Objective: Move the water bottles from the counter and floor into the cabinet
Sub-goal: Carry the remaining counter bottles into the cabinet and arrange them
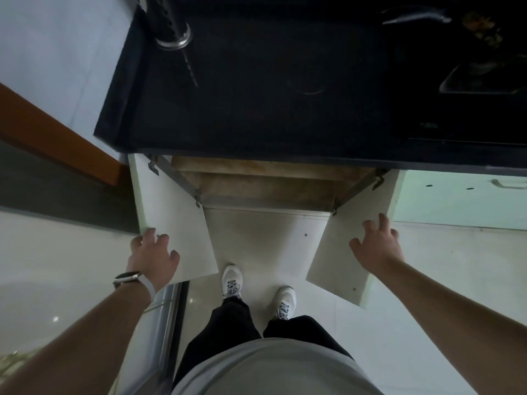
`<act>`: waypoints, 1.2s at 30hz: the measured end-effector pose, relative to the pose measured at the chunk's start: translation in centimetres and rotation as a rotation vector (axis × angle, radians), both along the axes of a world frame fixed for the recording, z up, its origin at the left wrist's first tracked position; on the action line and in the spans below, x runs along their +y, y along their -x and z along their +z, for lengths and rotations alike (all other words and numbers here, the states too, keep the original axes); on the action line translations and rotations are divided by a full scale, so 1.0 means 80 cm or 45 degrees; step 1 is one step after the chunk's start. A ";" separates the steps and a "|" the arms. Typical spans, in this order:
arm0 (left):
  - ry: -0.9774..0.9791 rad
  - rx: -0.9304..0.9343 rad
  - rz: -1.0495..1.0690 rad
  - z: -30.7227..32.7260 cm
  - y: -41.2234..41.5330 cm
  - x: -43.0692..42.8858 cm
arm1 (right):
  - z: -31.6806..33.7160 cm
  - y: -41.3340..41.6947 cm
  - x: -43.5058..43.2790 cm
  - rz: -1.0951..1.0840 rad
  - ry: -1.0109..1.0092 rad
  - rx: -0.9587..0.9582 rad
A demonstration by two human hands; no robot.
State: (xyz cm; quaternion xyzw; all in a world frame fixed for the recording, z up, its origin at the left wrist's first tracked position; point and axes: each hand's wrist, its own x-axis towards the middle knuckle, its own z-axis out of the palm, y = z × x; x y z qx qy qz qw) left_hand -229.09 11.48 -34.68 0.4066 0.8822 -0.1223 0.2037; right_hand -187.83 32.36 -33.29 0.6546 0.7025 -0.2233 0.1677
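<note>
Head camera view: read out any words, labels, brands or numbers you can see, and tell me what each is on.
Nothing here can be read.
Black cooktop: a small pale mark near its front edge, too blurred to read.
White sneakers: dark markings over the laces, too blurred to read.

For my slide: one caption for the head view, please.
Left hand grips the left cabinet door, right hand touches the right door, both open under the counter.

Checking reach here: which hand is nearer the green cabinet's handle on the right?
Right. The right hand touches the open right door, below-left of the handle; the left hand grips the left door, far across.
</note>
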 end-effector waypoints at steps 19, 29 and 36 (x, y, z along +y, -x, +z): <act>-0.035 0.045 -0.817 0.004 -0.010 0.076 | 0.002 0.071 0.010 0.804 -0.180 -0.074; -0.328 0.038 -0.906 -0.012 -0.016 0.177 | -0.016 0.138 0.062 0.848 -0.351 -0.072; -0.660 0.038 -0.899 -0.040 -0.017 0.247 | -0.033 0.178 0.102 0.815 -0.535 0.061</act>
